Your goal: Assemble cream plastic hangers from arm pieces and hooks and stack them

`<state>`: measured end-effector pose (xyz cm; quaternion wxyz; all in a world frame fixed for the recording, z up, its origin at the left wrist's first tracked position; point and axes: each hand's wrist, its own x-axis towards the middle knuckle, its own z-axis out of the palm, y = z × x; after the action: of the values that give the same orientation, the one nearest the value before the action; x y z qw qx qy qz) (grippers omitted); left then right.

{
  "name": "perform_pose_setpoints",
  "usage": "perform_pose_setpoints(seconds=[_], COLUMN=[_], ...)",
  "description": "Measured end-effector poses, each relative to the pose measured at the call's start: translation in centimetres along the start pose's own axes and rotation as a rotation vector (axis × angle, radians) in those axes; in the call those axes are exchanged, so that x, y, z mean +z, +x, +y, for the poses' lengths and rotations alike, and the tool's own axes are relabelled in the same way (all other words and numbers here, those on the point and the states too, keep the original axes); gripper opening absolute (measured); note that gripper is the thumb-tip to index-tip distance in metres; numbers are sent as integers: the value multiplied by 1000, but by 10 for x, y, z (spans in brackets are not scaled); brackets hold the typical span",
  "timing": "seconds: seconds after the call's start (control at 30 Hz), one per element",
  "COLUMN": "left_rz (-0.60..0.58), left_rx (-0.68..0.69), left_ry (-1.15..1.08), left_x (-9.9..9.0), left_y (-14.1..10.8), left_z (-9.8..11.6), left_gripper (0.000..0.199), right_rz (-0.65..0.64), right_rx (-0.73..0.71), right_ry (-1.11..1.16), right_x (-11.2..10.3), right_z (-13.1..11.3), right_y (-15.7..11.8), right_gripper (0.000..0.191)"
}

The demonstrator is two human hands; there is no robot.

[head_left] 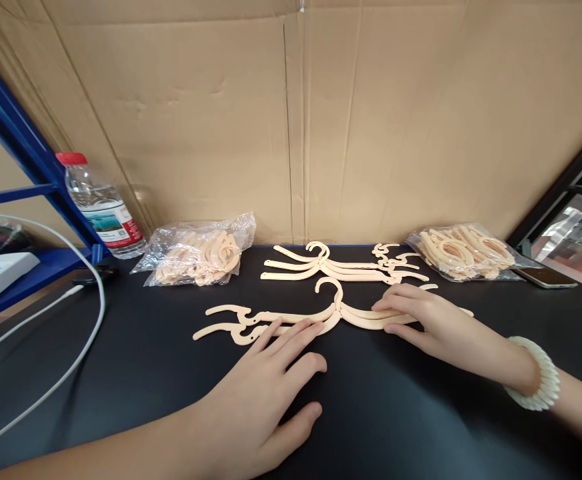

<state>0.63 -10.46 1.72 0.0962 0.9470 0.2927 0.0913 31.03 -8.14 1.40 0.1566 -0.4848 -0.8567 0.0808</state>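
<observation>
Pale beige plastic folding clothes hanger parts point(348, 313) lie on the black table in front of me, with one hook at the top centre and paired arms to each side. My left hand point(271, 393) rests with fingers spread, fingertips on the left arms near the centre. On the opposite side my right hand point(433, 327) has thumb and fingers on either side of the right arms, pinching them; part of those arms is hidden under the hand. Behind lies another group of similar hanger parts point(315, 267), its arms fanned out at the left.
At the back stand two clear bags of hanger parts, a left bag point(201, 257) and a right bag point(465, 250). A red-capped water bottle point(105, 213) leans by the blue frame point(45, 187). A white cable point(101, 307) loops at left; a phone point(545, 277) lies far right. Cardboard point(195, 120) walls the back.
</observation>
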Motion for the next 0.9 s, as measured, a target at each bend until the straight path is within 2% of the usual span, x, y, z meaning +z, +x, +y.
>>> perform_pose_setpoints(seconds=[0.17, 0.43, 0.53, 0.67, 0.9], left_rz=[56, 31, 41, 132, 124], left_rx=[-17, -38, -54, -80, -55], left_ry=[-68, -41, -2, 27, 15], left_x=[4, 4, 9, 14, 11], left_y=[2, 2, 2, 1, 1], left_z=[-10, -18, -19, -18, -20], left_gripper=[26, 48, 50, 51, 52], right_rz=[33, 9, 12, 30, 29], right_rx=[-5, -22, -26, -30, -30], right_ry=[0, -4, 2, 26, 25], right_x=[1, 0, -1, -1, -1], right_z=[3, 5, 6, 7, 6], right_y=[1, 2, 3, 3, 4], right_gripper=[21, 22, 23, 24, 23])
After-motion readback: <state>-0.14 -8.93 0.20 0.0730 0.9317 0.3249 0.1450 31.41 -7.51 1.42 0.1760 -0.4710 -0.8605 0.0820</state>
